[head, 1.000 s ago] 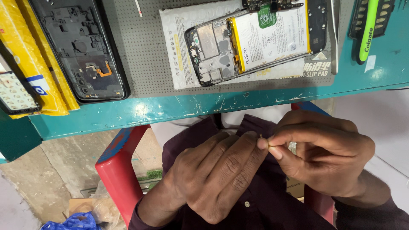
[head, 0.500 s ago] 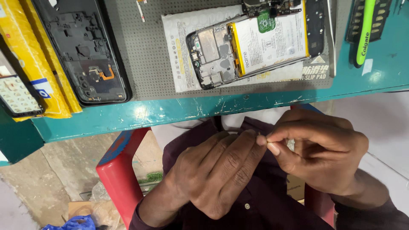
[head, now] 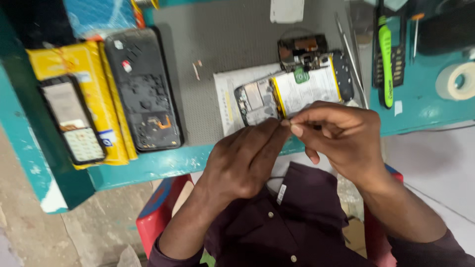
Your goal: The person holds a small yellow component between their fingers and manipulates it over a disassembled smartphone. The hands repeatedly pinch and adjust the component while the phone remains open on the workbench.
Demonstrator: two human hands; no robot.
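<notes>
My left hand and my right hand meet fingertip to fingertip just in front of the teal table edge. Between the tips they pinch a tiny pale part, blurred and mostly hidden by the fingers. Right behind the fingertips lies an opened smartphone, its white battery and circuit board exposed. It rests on a white paper sheet on a grey mat.
A black phone back shell lies left of the mat, next to a keypad phone on a yellow box. Thin tweezers, a green-handled tool and a tape roll are at the right. A red stool is under me.
Both hands have risen from my lap to the table edge, still pinched together. The view has shifted, so more of the table's far side shows.
</notes>
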